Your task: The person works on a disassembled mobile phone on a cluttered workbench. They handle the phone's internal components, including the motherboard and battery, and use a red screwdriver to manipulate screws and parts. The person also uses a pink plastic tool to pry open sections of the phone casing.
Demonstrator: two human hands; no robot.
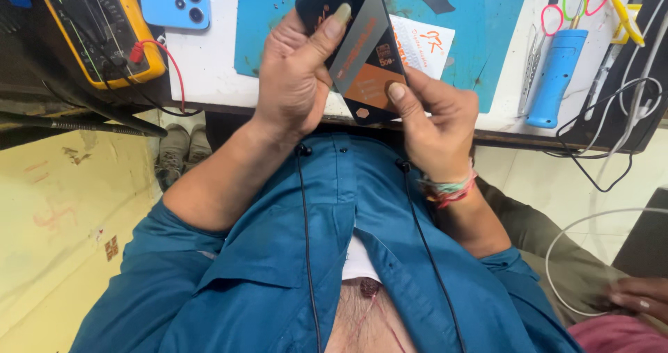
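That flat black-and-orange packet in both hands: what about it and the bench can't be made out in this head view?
- Flat black-and-orange packet: top cut by the frame edge; left hand and right hand cover its sides.
- Yellow multimeter: top cut off.
- Light-blue phone: top cut off.
- White paper slip: partly behind the packet.

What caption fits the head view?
Both hands, left and right, hold a flat black-orange packet above a blue mat.
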